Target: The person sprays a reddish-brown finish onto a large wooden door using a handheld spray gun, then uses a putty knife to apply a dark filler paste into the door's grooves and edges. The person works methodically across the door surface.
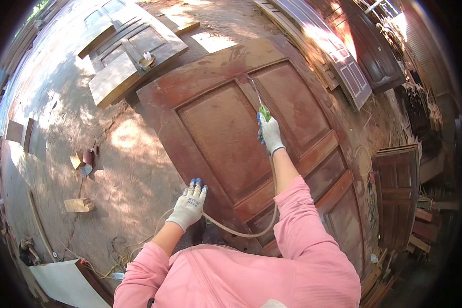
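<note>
My right hand [270, 134], in a white work glove with blue fingertips, is closed around the green handle of an air blow gun [265, 112]. The gun's long thin metal nozzle reaches away from me over a brown wooden panelled door [215, 141]. A pale hose [249, 235] hangs from the gun in a loop toward my left side. My left hand [189, 204], gloved alike, is at the door's near left edge with its fingers stretched out. The hose passes beneath or behind this hand; whether the palm presses on it is hidden.
Another panelled door [133, 49] lies at the far left, bearing a small bowl [147, 62] with a bottle. More doors [339, 46] lean at the far right, with a stack [397, 190] nearer. Wood blocks [79, 205] and tangled cords [119, 259] lie on the ground at left.
</note>
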A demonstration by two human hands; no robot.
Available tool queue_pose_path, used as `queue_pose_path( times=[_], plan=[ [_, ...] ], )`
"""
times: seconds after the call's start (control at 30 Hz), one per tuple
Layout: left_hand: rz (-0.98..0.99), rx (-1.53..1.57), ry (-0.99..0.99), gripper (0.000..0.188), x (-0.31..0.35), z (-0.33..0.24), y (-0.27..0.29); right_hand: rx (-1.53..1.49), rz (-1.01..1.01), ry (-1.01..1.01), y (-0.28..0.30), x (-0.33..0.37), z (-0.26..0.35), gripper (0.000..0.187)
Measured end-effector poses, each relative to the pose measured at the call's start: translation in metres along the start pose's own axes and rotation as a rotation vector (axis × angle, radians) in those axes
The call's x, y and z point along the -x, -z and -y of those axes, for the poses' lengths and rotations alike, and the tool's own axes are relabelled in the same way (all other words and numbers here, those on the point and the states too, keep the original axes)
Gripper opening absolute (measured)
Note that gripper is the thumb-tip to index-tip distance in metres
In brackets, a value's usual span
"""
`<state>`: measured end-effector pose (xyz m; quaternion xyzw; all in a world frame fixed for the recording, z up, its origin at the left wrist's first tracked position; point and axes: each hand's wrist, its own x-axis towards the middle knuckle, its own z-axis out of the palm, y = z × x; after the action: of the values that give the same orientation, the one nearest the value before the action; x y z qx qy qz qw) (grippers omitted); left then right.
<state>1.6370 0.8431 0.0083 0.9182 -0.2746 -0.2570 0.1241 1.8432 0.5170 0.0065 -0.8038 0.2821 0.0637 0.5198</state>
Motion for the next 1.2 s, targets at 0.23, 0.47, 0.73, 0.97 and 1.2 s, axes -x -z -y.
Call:
queue_pose_path(
  times=[0.23, 0.47, 0.73, 0.97, 1.2],
  plan=[
    [-0.047, -0.121, -0.014, 0.066, -0.004, -0.002, -0.007, 0.03, 0.049, 0.015, 0.023, -0.021, 0.0, 0.04],
    [-0.057, -0.15, -0.005, 0.064, -0.003, -0.005, -0.007, 0.046, -0.009, 0.066, 0.026, -0.052, 0.004, 0.037],
    [-0.034, -0.18, -0.017, 0.063, -0.004, -0.01, 0.002, 0.097, -0.147, 0.046, 0.058, -0.097, 0.007, 0.048],
    [0.013, -0.169, -0.01, 0.064, -0.005, -0.012, 0.011, 0.049, -0.273, 0.024, 0.087, -0.151, 0.006, 0.05],
    [0.0, -0.193, -0.027, 0.062, -0.006, -0.011, 0.012, -0.175, -0.293, 0.004, 0.088, -0.188, 0.005, 0.048]
  ],
)
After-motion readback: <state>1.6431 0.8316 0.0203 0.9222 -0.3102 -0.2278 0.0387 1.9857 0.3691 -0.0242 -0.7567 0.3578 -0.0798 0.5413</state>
